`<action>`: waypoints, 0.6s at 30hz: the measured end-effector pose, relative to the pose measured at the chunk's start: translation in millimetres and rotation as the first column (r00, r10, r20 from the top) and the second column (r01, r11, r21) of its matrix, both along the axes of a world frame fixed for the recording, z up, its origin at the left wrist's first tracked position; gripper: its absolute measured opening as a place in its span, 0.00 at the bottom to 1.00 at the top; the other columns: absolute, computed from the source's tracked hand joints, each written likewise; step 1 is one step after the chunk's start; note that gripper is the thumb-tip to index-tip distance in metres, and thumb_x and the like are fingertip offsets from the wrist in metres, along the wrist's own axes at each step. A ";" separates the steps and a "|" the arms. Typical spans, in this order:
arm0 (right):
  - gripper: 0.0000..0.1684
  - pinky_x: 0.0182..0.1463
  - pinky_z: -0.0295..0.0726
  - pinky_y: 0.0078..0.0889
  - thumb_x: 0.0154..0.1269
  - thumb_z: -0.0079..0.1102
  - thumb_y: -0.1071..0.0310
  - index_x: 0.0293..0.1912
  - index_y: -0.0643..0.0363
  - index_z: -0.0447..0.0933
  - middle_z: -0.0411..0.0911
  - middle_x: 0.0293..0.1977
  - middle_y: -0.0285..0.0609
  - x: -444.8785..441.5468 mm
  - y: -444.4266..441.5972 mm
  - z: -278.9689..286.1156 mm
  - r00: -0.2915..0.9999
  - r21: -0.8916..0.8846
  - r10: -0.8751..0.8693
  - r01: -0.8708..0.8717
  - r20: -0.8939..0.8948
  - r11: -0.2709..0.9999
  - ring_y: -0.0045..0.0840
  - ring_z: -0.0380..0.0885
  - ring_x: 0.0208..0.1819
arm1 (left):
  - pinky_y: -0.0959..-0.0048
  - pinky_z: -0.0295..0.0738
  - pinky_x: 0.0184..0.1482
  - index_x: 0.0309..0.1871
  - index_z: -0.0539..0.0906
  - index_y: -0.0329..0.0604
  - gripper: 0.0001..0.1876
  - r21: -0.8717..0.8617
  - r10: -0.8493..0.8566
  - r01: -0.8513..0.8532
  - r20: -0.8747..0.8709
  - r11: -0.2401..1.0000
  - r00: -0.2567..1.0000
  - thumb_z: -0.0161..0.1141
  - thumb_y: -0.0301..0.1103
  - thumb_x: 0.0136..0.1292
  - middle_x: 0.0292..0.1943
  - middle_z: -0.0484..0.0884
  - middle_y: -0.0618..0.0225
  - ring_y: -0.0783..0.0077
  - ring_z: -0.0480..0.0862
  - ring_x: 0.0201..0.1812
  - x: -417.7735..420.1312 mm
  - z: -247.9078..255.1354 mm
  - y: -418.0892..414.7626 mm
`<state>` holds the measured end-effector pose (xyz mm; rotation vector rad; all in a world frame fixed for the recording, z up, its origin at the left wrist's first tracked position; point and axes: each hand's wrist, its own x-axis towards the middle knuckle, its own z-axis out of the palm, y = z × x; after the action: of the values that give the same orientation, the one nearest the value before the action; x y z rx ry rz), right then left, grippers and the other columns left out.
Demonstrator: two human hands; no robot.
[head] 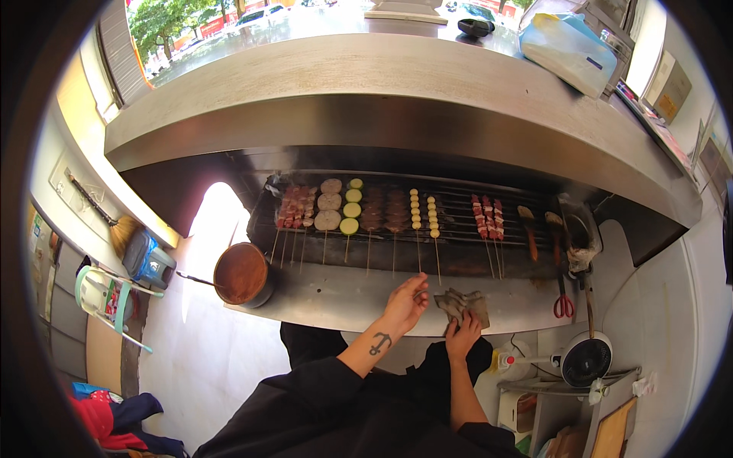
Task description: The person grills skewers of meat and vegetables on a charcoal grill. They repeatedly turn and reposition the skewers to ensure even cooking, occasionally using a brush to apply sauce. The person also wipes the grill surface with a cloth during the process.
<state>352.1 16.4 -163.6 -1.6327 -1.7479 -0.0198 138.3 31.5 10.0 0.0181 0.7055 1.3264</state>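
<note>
My left hand (408, 302) reaches over the grill's steel front ledge (343, 292), fingers partly curled. Its fingertips are at the lower end of a skewer of round yellow balls (415, 209); whether they pinch the stick cannot be told. A second ball skewer (433, 217) lies just right of it. My right hand (465, 338) grips a crumpled greyish-brown cloth (472, 303) on the ledge. Across the charcoal grill (458, 192) lie pale meat skewers (295, 207), lotus root slices (328, 220), zucchini slices (351, 210), dark brown skewers (372, 212) and red-and-white meat skewers (487, 217).
A pot of reddish-brown sauce or seasoning (240, 275) with a handled utensil stands at the ledge's left end. Two basting brushes (529, 229) (554, 229) and red-handled scissors (563, 306) lie right. A fan (586, 359) stands below right. The steel hood (389, 123) overhangs the grill.
</note>
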 end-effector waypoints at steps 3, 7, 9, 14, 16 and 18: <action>0.24 0.67 0.64 0.53 0.65 0.59 0.64 0.59 0.61 0.74 0.71 0.61 0.52 -1.6 -0.2 2.3 1.000 -0.001 -0.008 0.008 -0.003 1.000 0.50 0.66 0.64 | 0.76 0.73 0.38 0.49 0.81 0.45 0.11 -0.049 -0.028 0.028 0.007 0.998 1.000 0.67 0.37 0.69 0.36 0.79 0.74 0.78 0.76 0.34 2.6 7.6 -1.4; 0.24 0.67 0.64 0.53 0.65 0.60 0.64 0.58 0.61 0.74 0.70 0.61 0.51 -1.3 0.3 3.7 1.000 -0.005 -0.019 0.019 0.003 1.000 0.50 0.66 0.64 | 0.77 0.73 0.36 0.49 0.82 0.45 0.12 -0.047 -0.146 0.145 -0.013 0.988 0.989 0.68 0.39 0.69 0.37 0.78 0.73 0.78 0.76 0.34 18.0 14.3 0.3; 0.24 0.67 0.64 0.54 0.65 0.60 0.63 0.58 0.61 0.74 0.70 0.61 0.51 -0.5 0.6 4.8 1.000 -0.010 -0.016 0.016 0.000 1.000 0.50 0.66 0.64 | 0.77 0.73 0.37 0.49 0.82 0.45 0.13 0.004 -0.161 0.161 -0.037 0.987 0.986 0.67 0.41 0.69 0.37 0.78 0.74 0.79 0.76 0.34 24.4 6.6 1.6; 0.24 0.67 0.63 0.54 0.64 0.61 0.63 0.58 0.61 0.74 0.70 0.61 0.51 1.5 1.9 4.8 1.000 -0.034 -0.009 0.009 -0.010 0.999 0.50 0.66 0.64 | 0.78 0.73 0.39 0.47 0.81 0.45 0.11 0.016 -0.183 0.183 -0.019 0.983 0.983 0.66 0.41 0.70 0.36 0.78 0.74 0.79 0.75 0.35 26.3 6.2 -6.3; 0.25 0.67 0.64 0.53 0.64 0.62 0.62 0.58 0.61 0.74 0.71 0.60 0.51 1.0 2.5 6.1 0.999 -0.024 0.005 -0.006 -0.052 1.000 0.50 0.66 0.64 | 0.77 0.73 0.39 0.46 0.81 0.45 0.11 -0.003 -0.209 0.209 -0.027 0.978 0.978 0.66 0.40 0.70 0.37 0.78 0.74 0.78 0.75 0.35 22.5 7.7 -14.5; 0.25 0.66 0.66 0.50 0.65 0.63 0.61 0.58 0.62 0.74 0.74 0.57 0.51 4.2 5.2 5.6 0.991 -0.057 0.023 -0.030 -0.134 0.998 0.48 0.69 0.62 | 0.77 0.73 0.38 0.44 0.82 0.45 0.10 -0.020 -0.250 0.249 -0.036 0.968 0.968 0.66 0.41 0.69 0.37 0.79 0.75 0.78 0.75 0.35 20.7 2.8 -30.3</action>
<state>356.3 21.6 -158.1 -1.6142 -1.6816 0.1516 159.1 1.2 12.8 0.1173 0.7209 1.0816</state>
